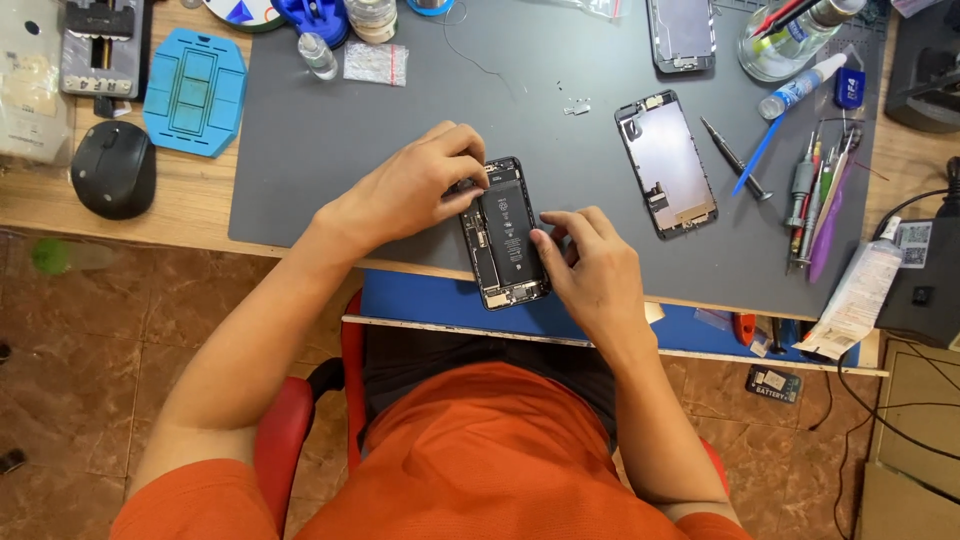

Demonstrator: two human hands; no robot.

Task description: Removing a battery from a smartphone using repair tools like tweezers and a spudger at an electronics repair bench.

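On grey mat (330, 150), wooden desk: left hand (405, 190), right hand (590, 265) grips pinching opened phone (505, 235).

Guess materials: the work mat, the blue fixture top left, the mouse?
Work mat: looks like soft silicone or rubber, matte grey, no glare, lying flat. Blue fixture: probably moulded silicone or plastic, matte, with rounded recessed pockets. Mouse: likely hard plastic, dark satin shell with a faint sheen.

Bright, even overhead light on the grey work mat (330, 160), with short soft shadows under both hands, faint glare on the detached screen panel (667, 165), sharp centre focus, and wide-angle bending toward the frame edges.
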